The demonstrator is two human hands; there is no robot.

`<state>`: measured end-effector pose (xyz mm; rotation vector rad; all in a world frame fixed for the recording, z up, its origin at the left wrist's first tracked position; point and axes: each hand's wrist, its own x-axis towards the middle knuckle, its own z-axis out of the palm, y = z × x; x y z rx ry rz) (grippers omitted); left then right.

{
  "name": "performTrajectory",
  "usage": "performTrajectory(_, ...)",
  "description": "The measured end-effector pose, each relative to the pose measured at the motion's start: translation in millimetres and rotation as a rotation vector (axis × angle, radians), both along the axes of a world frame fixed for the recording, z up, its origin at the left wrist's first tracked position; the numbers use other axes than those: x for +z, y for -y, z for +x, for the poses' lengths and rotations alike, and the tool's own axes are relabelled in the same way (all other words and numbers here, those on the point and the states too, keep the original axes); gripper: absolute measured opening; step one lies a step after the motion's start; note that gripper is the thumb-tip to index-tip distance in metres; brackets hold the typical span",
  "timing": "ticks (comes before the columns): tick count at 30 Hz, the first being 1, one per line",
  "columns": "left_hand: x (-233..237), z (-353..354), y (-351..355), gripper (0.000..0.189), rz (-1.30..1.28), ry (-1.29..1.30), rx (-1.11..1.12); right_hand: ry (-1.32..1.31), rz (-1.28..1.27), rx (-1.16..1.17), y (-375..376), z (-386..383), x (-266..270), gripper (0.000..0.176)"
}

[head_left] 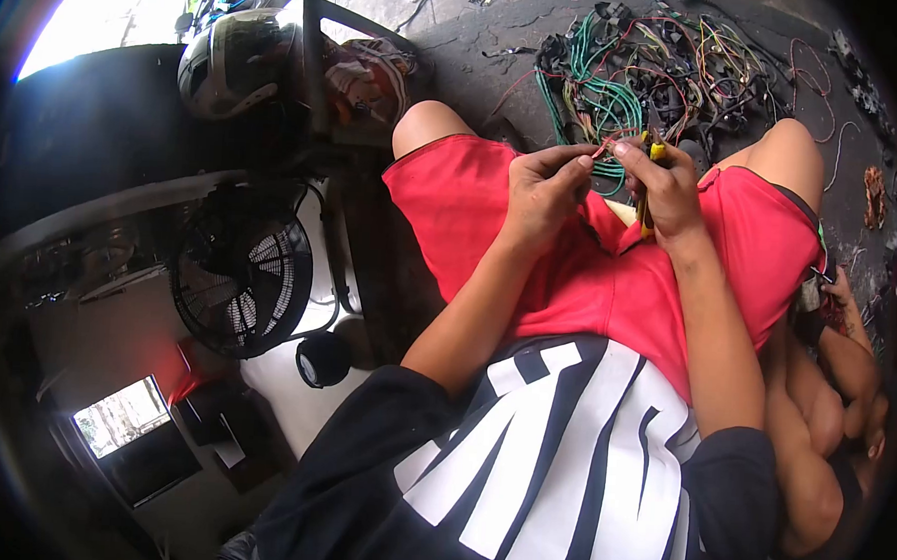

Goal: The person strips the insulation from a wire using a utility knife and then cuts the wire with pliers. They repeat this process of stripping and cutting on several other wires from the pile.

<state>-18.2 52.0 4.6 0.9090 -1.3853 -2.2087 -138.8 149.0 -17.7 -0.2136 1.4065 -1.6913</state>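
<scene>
Above my lap, my left hand (549, 192) pinches a thin red wire (602, 149) between thumb and fingers. Close beside it, my right hand (665, 189) has its thumb and index finger closed at the other end of that wire. Yellow-and-black pliers (647, 221) rest in the right palm, held by the curled fingers, with a yellow part showing above the knuckles. Just beyond both hands, a tangled heap of green, red, yellow and black wires (617, 87) lies on the dark ground.
A helmet (240, 66) rests by a dark metal frame (318, 69) at the upper left. Below it stands a black fan (244, 271). Another person (812, 426) sits close on my right, hands near some wires. A brownish bundle (875, 197) lies on the ground.
</scene>
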Motion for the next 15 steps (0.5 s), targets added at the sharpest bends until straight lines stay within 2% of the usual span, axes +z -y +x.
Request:
performTrajectory(4, -4.4, 5.3, 6.0, 0.025, 0.051, -0.061, -0.133, 0.191, -0.037, 0.013, 1.6, 1.8, 5.0, 0.009)
performTrajectory(7, -11.9, 3.4, 3.3, 0.028, -0.043, 0.023, -0.178, 0.106, -0.081, -0.013, 2.5, 0.4, 2.1, 0.007)
performTrajectory(10, -12.2, -3.5, -3.9, 0.025, -0.191, 0.048, -0.12, 0.091, -0.055, -0.08, 1.8, -7.2, -2.0, 0.007)
performTrajectory(15, -5.8, -4.3, -2.5, 0.017, -0.232, 0.207, -0.119, 0.156, -0.019, -0.147, 2.3, -17.6, -2.7, 0.007)
